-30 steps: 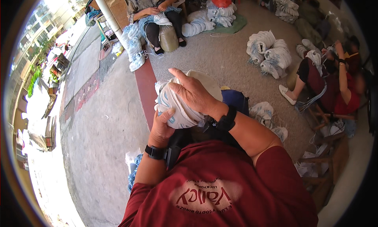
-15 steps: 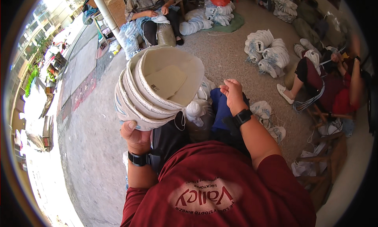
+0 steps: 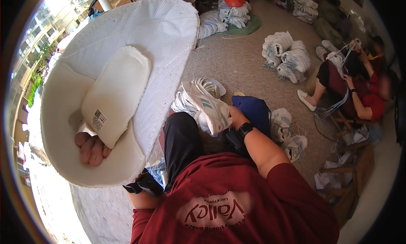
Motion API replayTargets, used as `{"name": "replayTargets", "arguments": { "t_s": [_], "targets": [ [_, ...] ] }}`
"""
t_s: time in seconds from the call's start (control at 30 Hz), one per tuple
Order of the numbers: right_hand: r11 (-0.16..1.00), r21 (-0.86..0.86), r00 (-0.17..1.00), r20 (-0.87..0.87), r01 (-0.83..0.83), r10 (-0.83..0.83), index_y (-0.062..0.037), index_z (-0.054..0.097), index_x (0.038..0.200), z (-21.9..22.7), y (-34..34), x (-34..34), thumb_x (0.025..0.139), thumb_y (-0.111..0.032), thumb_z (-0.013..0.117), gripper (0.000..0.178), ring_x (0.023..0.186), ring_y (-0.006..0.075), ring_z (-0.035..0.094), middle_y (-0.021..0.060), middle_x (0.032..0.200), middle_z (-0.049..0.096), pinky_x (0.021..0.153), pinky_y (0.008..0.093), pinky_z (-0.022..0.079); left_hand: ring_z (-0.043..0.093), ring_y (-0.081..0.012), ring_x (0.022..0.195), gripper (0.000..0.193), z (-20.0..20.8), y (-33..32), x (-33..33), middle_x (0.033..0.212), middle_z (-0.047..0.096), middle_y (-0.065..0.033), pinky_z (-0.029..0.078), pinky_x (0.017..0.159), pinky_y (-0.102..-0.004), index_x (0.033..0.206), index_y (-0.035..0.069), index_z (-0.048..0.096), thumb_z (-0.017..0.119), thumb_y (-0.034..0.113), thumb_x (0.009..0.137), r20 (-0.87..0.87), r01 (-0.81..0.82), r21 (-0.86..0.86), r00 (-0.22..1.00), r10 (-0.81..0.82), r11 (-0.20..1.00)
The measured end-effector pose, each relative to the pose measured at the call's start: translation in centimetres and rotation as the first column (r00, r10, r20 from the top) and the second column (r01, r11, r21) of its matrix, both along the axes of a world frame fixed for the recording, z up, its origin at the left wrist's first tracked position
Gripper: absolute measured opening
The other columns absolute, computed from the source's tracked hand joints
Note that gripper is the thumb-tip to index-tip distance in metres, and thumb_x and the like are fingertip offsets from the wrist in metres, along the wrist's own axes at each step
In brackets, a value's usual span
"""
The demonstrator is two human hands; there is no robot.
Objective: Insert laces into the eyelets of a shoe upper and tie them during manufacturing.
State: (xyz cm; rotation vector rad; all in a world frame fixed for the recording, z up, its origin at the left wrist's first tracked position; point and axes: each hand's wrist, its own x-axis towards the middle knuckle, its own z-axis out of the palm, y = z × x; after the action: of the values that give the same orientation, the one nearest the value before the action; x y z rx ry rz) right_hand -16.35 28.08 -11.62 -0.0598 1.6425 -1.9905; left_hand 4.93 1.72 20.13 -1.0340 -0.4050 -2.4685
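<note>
1. Clasps the white shoe upper (image 3: 163,49) in the left hand (image 3: 94,151), far nearer the camera than before.
2. Opens toward the camera at left, slanting lengthwise from lower left to upper right.
3. With the right hand (image 3: 238,118), empty before, now touches a striped upper (image 3: 208,106); cannot tell whether pinching it.

White shoe upper (image 3: 122,87), gaping, striped upper (image 3: 213,107), tilted

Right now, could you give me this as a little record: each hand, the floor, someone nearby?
Left hand: fingers showing inside a large white piece, by a pale pad
Right hand: touching a striped upper, fingers partly hidden
Floor: white bundles beyond the right hand
Someone nearby: person in red, seated at right
</note>
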Motion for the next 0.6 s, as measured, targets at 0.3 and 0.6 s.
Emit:
{"name": "replayTargets", "arguments": {
  "t_s": [0.3,0.6],
  "targets": [
    [0.664,0.627,0.698,-0.683,0.408,0.216,0.0022,0.057,0.088,7.6,-6.5,4.7,0.077,-0.032,0.066,0.037,0.072,0.0335,0.06,0.0173,0.078,0.062,0.069,0.0383,0.047,0.04,-0.0048,0.064,0.019,-0.2,-1.9,4.0,0.075,0.042,0.0081,0.034,0.069,-0.0245,0.097,0.013,0.043,0.032,0.028,0.097,0.063,-0.157,-0.115,0.984,0.165,0.981],
    [0.886,0.064,0.888,0.014,-0.46,0.46,-0.0008,0.042,0.127,9.2,-8.3,6.7,0.072,-0.006,0.063,0.059,0.103,0.022,0.053,0.0136,0.112,0.055,0.086,0.0315,0.043,0.039,-0.0311,0.124,0.084,-6.2,-9.0,7.5,0.132,0.041,-0.0191,0.026,0.107,-0.0498,0.134,-0.002,0.03,0.069,0.032,0.067,-0.072,-0.527,-0.465,0.823,0.563,0.711]
  ]
}}
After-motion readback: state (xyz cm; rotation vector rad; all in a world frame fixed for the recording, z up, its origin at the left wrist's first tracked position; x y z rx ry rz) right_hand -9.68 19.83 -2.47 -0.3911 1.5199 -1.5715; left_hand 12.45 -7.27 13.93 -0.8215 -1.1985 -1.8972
